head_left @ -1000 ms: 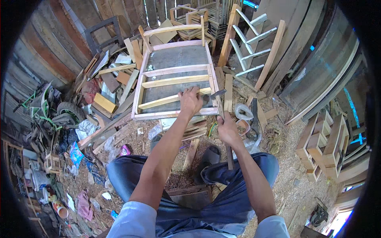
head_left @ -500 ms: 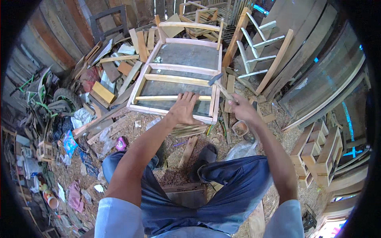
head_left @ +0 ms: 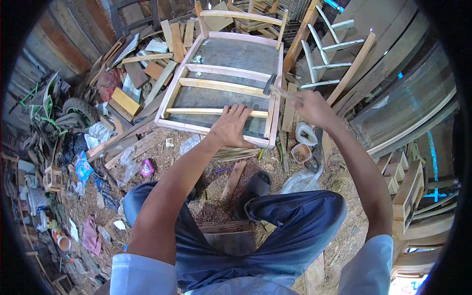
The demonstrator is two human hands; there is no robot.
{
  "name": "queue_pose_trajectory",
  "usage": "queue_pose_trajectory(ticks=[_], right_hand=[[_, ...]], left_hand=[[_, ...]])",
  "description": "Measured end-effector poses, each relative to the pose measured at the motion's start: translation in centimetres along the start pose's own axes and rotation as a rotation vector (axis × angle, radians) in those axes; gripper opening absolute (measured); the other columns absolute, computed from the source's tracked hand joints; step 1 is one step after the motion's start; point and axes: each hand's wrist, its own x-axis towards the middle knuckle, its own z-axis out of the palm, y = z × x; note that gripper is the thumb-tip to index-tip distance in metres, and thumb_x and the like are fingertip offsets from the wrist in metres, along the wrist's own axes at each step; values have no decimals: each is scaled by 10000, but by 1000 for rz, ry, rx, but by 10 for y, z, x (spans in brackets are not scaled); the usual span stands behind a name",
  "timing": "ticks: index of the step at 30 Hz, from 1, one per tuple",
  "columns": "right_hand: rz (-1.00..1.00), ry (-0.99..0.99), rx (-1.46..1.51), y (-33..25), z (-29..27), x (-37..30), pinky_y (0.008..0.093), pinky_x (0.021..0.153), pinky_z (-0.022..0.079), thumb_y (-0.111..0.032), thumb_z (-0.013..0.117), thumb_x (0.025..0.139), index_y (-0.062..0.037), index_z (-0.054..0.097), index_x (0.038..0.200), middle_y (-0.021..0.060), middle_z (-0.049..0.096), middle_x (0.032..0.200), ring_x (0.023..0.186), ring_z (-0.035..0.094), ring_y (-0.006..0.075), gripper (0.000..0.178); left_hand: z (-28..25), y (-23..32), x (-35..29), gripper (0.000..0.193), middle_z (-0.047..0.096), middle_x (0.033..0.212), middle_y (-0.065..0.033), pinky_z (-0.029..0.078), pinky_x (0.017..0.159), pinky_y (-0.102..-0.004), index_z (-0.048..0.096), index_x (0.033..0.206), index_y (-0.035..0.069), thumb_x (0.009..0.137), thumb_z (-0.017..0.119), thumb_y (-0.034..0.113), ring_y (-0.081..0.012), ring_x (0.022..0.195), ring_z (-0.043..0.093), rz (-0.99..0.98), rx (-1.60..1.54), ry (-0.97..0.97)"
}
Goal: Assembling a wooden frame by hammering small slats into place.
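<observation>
Nearest to us, dark blue trousers (head_left: 295, 216) bend at both knees, and a dark sandal (head_left: 259, 185) shows on the sawdust-strewn floor (head_left: 211, 177). A crumpled clear plastic bag (head_left: 301, 183) lies just past the right knee, with a small plastic tub (head_left: 301, 153) beyond it; a pink container (head_left: 147, 168) lies off to the left.

Ahead of us is the wooden frame (head_left: 189, 128), lying with its crosspieces uppermost over a dark panel. Our left hand (head_left: 229, 128) rests at its near end, fingers straight and slightly parted over the nearest pale slat (head_left: 191, 111), thumb held away from them toward the near rail. Our right hand (head_left: 314, 109), to the right of the frame, has its fingers curled round the handle of a hammer (head_left: 280, 91). The dark hammer head is at the frame's right side; we cannot tell whether it touches the wood.

Farther off, we see a yellow wooden block (head_left: 126, 101) among offcuts on the left, a small tyre (head_left: 78, 111) beside them, a rack of white slats (head_left: 341, 46) on the right, and a plank wall (head_left: 73, 39) at the far left.
</observation>
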Motion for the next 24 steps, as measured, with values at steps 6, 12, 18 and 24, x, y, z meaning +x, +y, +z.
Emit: queue_pose_trajectory(ticks=[6,12,18,24], right_hand=[[-179,-141,-51,-4,-8,-7,414,677,477,-197,599,843,-72,654,1076,232,637,817,717,632,352,270],[-337,-120,-39,5,-2,-15,431,711,483,-126,570,810,-67,654,1069,244,630,834,756,628,368,279],[-255,-47,-67,7,17,-22,454,744,490,-196,582,799,-48,676,868,215,641,801,785,630,372,189],[-220,125,-124,-5,15,-17,462,747,496,-183,577,797,-76,686,907,211,645,832,780,630,379,189]], left_hand=[[-4,0,0,1010,480,1184,-188,305,996,-429,431,1221,-24,502,784,591,-319,1139,429,-19,1,-23],[0,1,-2,1007,481,1205,-165,319,1003,-440,451,1212,-18,493,786,602,-315,1152,425,-30,-15,-21],[-4,3,2,1007,479,1207,-157,326,1005,-445,453,1223,-15,491,788,591,-319,1162,421,-49,-23,-93],[5,0,-2,1010,479,1208,-168,335,1006,-453,465,1214,-35,484,789,584,-331,1159,422,-4,-58,22]])
